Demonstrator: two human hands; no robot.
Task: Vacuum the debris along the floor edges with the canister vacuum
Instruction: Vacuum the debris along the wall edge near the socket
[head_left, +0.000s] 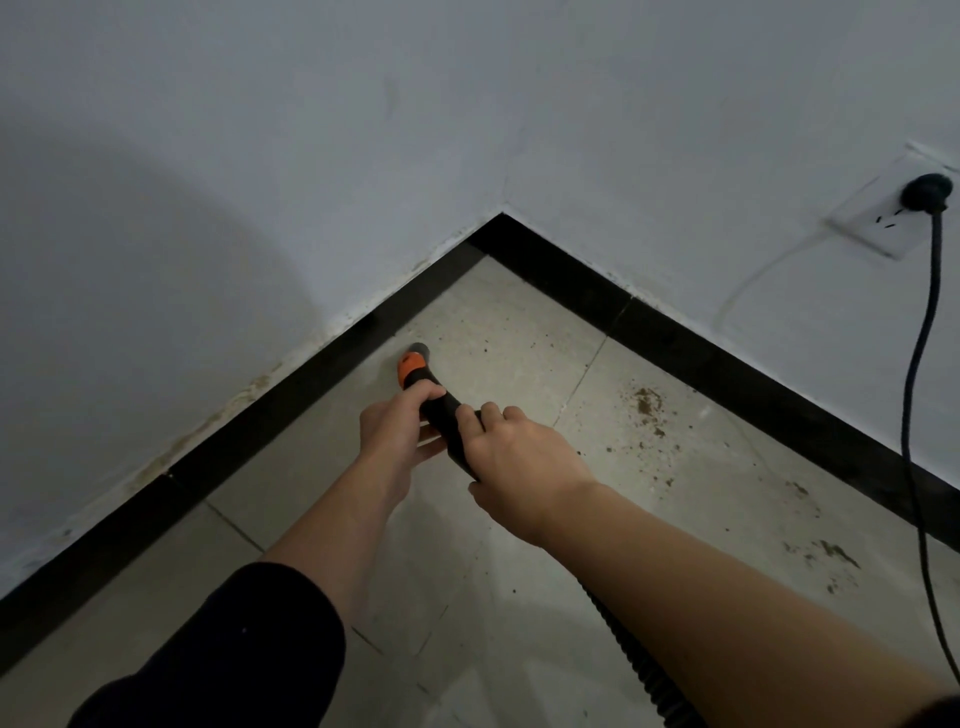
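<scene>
Dim corner: pale grey painted walls (311, 130) are edged by black glossy skirting (291, 400) above beige floor tiles (519, 322) — white plastic wall socket (872, 218) is mounted right.

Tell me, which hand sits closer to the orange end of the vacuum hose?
The left hand, gripping right behind the orange collar; the right hand holds the hose farther back.

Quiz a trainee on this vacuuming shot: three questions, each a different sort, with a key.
1. True or false: the left hand and the right hand both grip the vacuum wand.
2. The nozzle sits nearest to: A the black skirting on the left; B the wall socket; C the power cord.
3. Fill in: the biggest debris patch lies to the ___ of both hands.

Key: 1 true; 2 A; 3 right.
</scene>
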